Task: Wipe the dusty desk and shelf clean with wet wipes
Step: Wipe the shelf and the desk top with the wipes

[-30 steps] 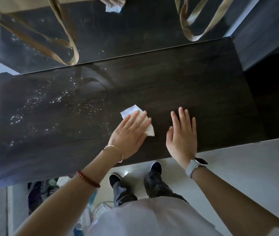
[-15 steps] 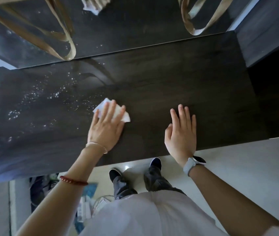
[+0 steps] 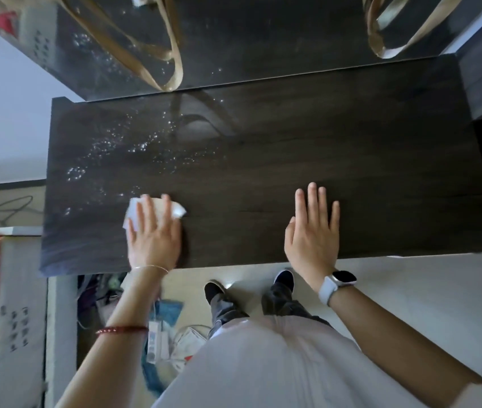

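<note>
A dark wooden desk top [image 3: 351,148] fills the middle of the view. White dust specks [image 3: 122,145] are scattered over its left half. My left hand [image 3: 154,234] lies flat on a folded white wet wipe [image 3: 179,209], pressing it on the desk near the front edge, left of centre. Most of the wipe is hidden under my fingers. My right hand [image 3: 313,231] rests flat on the desk to the right, fingers spread, holding nothing. A white watch [image 3: 336,282] is on that wrist.
A glossy dark back panel [image 3: 263,39] rises behind the desk, also speckled with dust. Tan bag straps [image 3: 172,54] hang in front of it at left and right. Below the desk's front edge lie cables, a power strip [image 3: 155,340] and my shoes [image 3: 283,279].
My left hand has slid the wipe leftward and back toward the front edge of the desk. The right hand has stayed in place. The camera view has shifted to the left.
</note>
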Available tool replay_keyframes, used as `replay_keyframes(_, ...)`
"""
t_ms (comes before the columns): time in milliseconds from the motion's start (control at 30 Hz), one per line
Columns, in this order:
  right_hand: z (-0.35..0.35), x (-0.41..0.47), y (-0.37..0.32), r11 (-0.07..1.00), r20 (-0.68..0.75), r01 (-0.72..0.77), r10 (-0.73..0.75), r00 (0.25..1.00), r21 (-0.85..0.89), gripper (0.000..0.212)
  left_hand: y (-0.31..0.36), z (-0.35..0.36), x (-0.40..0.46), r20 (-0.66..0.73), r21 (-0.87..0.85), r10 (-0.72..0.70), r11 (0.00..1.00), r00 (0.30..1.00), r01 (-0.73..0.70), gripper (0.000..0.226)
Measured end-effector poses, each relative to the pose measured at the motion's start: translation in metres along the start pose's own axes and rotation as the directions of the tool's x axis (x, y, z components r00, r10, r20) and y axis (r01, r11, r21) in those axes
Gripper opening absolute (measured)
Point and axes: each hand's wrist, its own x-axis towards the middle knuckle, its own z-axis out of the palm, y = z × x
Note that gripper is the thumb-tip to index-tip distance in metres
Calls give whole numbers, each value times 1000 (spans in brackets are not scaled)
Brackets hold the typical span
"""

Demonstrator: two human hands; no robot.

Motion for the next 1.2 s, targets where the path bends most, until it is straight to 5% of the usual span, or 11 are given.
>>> replay_keyframes(67,2,0,-8,999,15,-13,13,1000,-30,54,-10,-3,13,-4,-43,-138,990,990,138,52)
replay_keyframes(133,3,1,-10,999,27,-29,30,999,-37,55,17,6,4,-58,28,103,994,993,-102,53)
replay_keyframes(200,3,1,-9,999,27,-23,24,999,-31,55,47,16,-17,-7,82,392,917,920,-390,54)
replay_keyframes(300,3,0,-11,1000,1,-29,29,1000,-3,51,43,15,-32,45,141,579,803,814,-579,51)
replay_keyframes(367,2,1,-18,998,-1,-54,54,999,35,53,9,13,-21,31,141,506,852,862,-505,54)
replay_keyframes(467,5,0,-49,996,46,79,-80,996,42,54,-45,4,-1,17,2,156,988,988,-156,59)
replay_keyframes(567,13,-3,-88,983,89,176,-180,980,46,55,-84,-9,16,12,-129,-148,981,989,149,56)
replay_keyframes(633,17,0,-102,988,78,148,-151,985,46,57,-106,-16,27,19,-167,-213,963,977,213,55)
replay_keyframes(767,21,1,-107,994,27,87,-89,996,69,55,-133,-22,36,-20,-187,-178,967,984,171,52)
replay_keyframes(1000,22,5,-145,984,-40,-107,114,993,145,53,-181,-22,16,-170,-239,139,955,976,-177,55)
replay_keyframes(1200,32,11,-180,947,-104,-266,287,952,178,51,-187,-18,6,-127,-196,113,971,985,-137,48)
